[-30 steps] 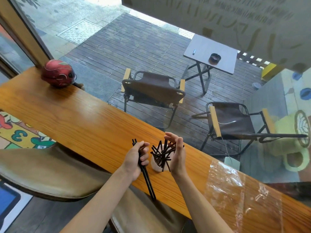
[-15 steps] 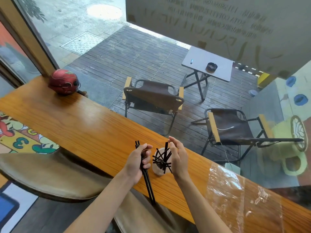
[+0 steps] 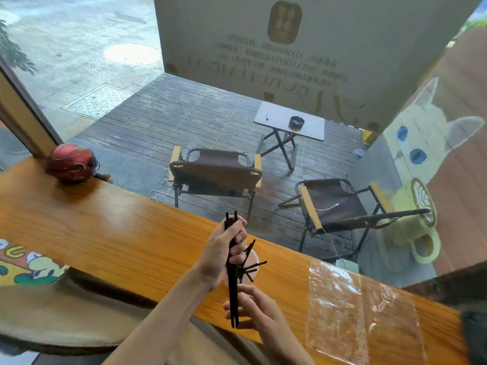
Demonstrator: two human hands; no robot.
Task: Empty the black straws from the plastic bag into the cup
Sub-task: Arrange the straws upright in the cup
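Fingers of the left hand grip upright black straws; right hand pinches their lower ends. Cup stands just behind, plastic bag flat rightward on bare tabletop.

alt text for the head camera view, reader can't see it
A person's left hand grips a bundle of black straws upright over a cup already holding straws, while the right hand touches the bundle's lower end. An empty plastic bag lies on the wooden counter.
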